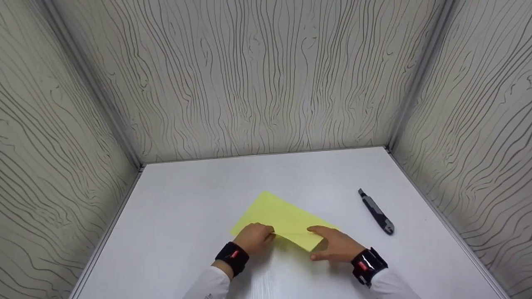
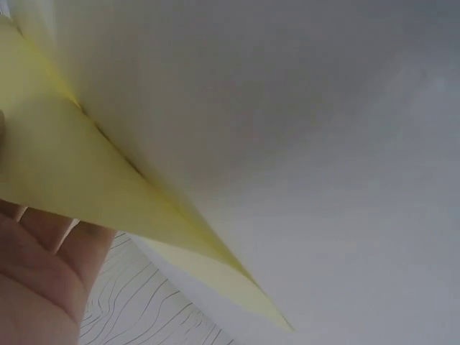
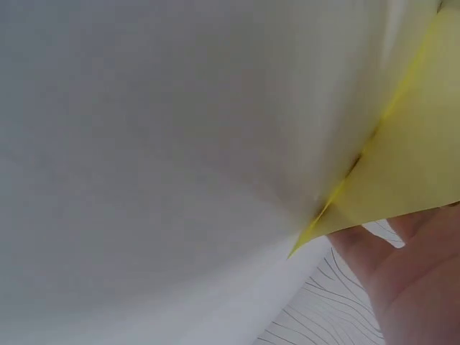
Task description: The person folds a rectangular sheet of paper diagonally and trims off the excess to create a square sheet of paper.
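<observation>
A yellow sheet of paper lies at a slant on the white table, its near edge raised in front of both hands. My left hand pinches that edge toward its left part, fingers curled and thumb against the paper. In the left wrist view, the paper passes in front of the left fingers and narrows to a pointed corner. My right hand rests its fingers on top near the right corner, thumb spread off the edge. The right wrist view shows the right fingers behind the paper.
A grey and black utility knife lies on the table to the right of the paper, its tip pointing away. The white tabletop is bounded by wood-grain patterned panels at the back and both sides. Black bands circle both wrists.
</observation>
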The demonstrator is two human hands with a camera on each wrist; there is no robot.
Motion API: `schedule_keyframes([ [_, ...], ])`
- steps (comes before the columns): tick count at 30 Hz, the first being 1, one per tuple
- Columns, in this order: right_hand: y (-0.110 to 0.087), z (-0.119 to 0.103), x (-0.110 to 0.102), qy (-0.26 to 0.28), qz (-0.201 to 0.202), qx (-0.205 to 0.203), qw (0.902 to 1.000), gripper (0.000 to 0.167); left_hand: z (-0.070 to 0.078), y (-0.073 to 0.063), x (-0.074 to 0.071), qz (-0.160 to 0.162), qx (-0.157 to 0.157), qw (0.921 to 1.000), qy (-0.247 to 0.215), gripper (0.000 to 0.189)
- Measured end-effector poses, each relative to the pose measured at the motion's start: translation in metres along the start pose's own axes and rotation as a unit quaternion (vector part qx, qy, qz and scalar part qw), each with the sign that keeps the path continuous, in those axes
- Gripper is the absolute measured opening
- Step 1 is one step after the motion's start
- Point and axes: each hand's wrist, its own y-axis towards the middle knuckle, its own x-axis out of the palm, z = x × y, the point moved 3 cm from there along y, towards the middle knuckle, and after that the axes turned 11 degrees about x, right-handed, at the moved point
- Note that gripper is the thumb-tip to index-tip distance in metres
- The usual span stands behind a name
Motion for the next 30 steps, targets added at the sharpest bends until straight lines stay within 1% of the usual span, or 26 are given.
schedule_keyframes([
  [3, 0.001, -0.002, 0.001, -0.012, 0.021, -0.008, 0.9997, 0.093, 0.0, 0.0, 0.0, 0.0, -0.005, 1.0, -0.005, 0.027],
  [5, 0.003, -0.004, 0.001, -0.018, 0.044, -0.023, 0.9986, 0.085, 0.001, -0.001, -0.001, -0.002, -0.01, 0.9999, -0.013, 0.029],
  [7, 0.004, -0.005, 0.0, -0.017, 0.069, -0.038, 0.9968, 0.073, 0.001, -0.001, -0.001, -0.006, -0.016, 0.9996, -0.022, 0.031],
  [10, 0.006, -0.006, 0.0, -0.001, 0.089, -0.053, 0.9946, 0.056, 0.003, -0.002, -0.001, -0.015, -0.027, 0.9992, -0.027, 0.033],
  [11, 0.006, -0.006, 0.001, 0.005, 0.093, -0.056, 0.9941, 0.05, 0.004, -0.003, 0.0, -0.017, -0.027, 0.9993, -0.022, 0.033],
  [15, 0.009, -0.003, 0.001, 0.043, 0.093, -0.042, 0.9939, 0.021, 0.007, -0.004, 0.0, -0.022, -0.027, 0.9994, -0.004, 0.037],
  [16, 0.01, -0.003, 0.001, 0.054, 0.091, -0.036, 0.9937, 0.016, 0.007, -0.005, 0.0, -0.023, -0.027, 0.9994, -0.004, 0.039],
  [17, 0.011, -0.002, 0.001, 0.065, 0.09, -0.03, 0.9933, 0.015, 0.008, -0.005, 0.0, -0.023, -0.027, 0.9994, -0.004, 0.04],
  [19, 0.013, -0.001, 0.0, 0.081, 0.09, -0.017, 0.9925, 0.022, 0.008, -0.007, 0.0, -0.023, -0.028, 0.9992, -0.014, 0.044],
  [21, 0.014, 0.0, -0.002, 0.087, 0.093, -0.007, 0.9919, 0.025, 0.007, -0.007, 0.001, -0.027, -0.037, 0.9986, -0.026, 0.047],
  [26, 0.019, 0.001, -0.005, 0.101, 0.089, 0.025, 0.9906, 0.025, 0.007, -0.008, 0.001, -0.034, -0.058, 0.9967, -0.045, 0.049],
  [30, 0.022, 0.004, -0.003, 0.12, 0.086, 0.048, 0.9879, 0.023, 0.008, -0.008, 0.004, -0.027, -0.075, 0.9956, -0.049, 0.045],
])
